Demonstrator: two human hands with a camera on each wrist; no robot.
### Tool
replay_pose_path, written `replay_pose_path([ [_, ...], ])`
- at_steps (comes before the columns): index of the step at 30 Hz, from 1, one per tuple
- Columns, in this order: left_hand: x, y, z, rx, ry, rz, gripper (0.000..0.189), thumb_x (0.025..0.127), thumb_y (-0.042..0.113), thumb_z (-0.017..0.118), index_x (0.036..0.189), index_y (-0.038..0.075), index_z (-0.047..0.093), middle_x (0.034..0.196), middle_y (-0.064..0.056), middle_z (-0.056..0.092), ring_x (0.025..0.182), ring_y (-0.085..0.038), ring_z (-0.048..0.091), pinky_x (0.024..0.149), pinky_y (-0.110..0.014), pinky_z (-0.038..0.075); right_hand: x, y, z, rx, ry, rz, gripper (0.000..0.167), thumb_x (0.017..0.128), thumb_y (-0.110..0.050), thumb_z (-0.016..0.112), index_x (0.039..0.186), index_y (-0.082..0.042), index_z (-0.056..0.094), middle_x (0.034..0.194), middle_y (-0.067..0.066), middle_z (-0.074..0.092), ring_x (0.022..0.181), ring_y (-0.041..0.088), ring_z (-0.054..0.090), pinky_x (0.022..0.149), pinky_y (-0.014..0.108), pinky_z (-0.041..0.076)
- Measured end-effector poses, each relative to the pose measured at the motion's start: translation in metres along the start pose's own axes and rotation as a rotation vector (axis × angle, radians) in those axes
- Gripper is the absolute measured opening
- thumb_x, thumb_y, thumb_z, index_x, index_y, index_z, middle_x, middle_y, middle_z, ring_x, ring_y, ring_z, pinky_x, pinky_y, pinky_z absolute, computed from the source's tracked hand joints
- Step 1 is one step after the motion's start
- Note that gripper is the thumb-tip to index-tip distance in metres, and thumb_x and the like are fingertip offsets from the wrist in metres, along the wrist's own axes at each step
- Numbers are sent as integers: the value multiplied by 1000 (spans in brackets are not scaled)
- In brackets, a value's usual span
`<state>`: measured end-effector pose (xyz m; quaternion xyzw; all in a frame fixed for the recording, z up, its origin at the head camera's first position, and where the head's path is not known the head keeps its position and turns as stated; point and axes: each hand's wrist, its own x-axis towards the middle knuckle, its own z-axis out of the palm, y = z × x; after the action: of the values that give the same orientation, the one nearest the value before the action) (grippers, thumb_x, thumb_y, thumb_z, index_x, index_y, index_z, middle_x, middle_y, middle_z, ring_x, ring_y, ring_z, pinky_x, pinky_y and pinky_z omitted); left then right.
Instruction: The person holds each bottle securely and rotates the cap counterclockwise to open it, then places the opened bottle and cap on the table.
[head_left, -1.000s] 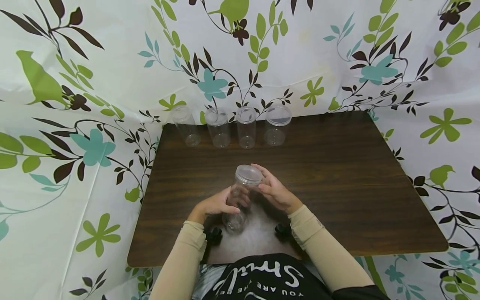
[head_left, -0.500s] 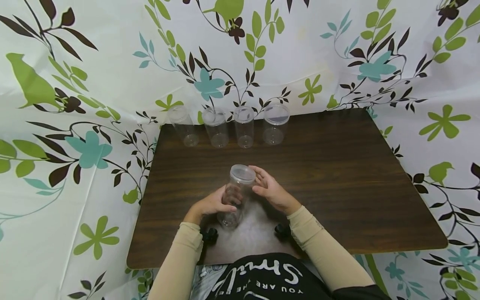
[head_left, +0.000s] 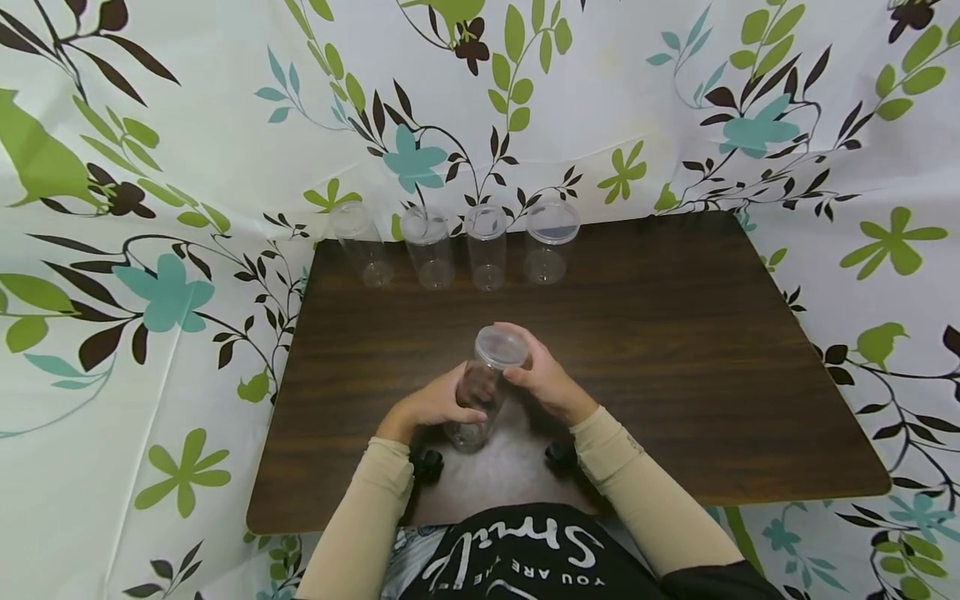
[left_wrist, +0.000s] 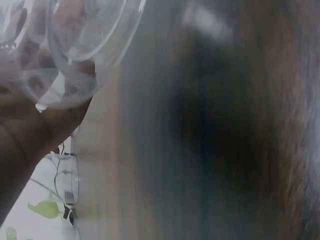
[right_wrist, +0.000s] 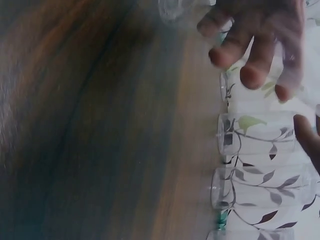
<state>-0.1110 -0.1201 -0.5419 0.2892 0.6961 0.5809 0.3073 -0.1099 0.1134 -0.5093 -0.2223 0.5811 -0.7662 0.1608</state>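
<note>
Cream cloth makes the left sleeve (head_left: 360, 508), which ends at the wrist of the left hand (head_left: 435, 402). That hand grips the body of a clear jar (head_left: 480, 392), thumb in front and fingers behind, below the pale lid (head_left: 502, 347). The jar leans, lid toward the right, base toward the left, over a brown table (head_left: 675, 358); whether its base touches the wood I cannot tell. Behind it, along the far edge, four clear cups (head_left: 427, 250) stand in a row. Nearer the body, a black shirt (head_left: 532, 554) carries white writing, upside down: "Smil" in large script and "YOU ARE THE" in small capitals; the remainder is unreadable. Next, the right hand (head_left: 549, 383) curves round the lid's right side, thumb near and fingers far, with the right sleeve (head_left: 652, 500) beyond. Only the left wrist view shows the jar's round end close up, a hand visible through it. Only the right wrist view shows the right hand's bent fingertips (right_wrist: 252, 77) spread apart, and the cups side-on, leaf print from the wall cloth (head_left: 247, 50) showing through.
</note>
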Motion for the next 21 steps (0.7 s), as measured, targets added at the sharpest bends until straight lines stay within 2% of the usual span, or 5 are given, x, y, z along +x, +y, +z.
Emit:
replay_pose_path([
  [3,3,3,0,-27,-79,14,73,89,13,77,144,-4,33,131,-28,57,120,-39,59,95,-46,53,3,0,-5,34,-66,-26,102,79,-54,83,149,5,38,144,21,52,125,22,55,101,31,46],
  [6,3,6,0,-56,-152,-1,72,89,8,75,144,-5,31,130,-27,57,121,-37,58,98,-46,51,6,-1,-12,89,-206,-35,96,82,-50,82,149,4,39,147,26,50,132,27,52,108,36,43],
  [11,1,7,-2,-99,-214,-17,73,90,3,73,146,-4,28,134,-25,55,124,-30,56,101,-41,49,14,-1,-20,124,-380,-17,99,83,-50,81,157,-8,31,153,18,46,141,33,42,111,40,39],
  [16,0,5,-5,-115,-187,22,75,91,17,76,146,-3,30,135,-27,54,125,-31,56,99,-44,51,19,2,-23,133,-395,-22,110,84,-56,78,163,-16,12,160,22,32,146,43,30,113,42,36],
  [21,-5,2,-10,-130,-109,43,79,89,30,79,143,-5,33,134,-31,55,125,-39,56,98,-51,50,19,8,-23,177,-312,2,122,83,-56,78,163,-9,-1,160,24,28,143,29,39,113,38,37],
])
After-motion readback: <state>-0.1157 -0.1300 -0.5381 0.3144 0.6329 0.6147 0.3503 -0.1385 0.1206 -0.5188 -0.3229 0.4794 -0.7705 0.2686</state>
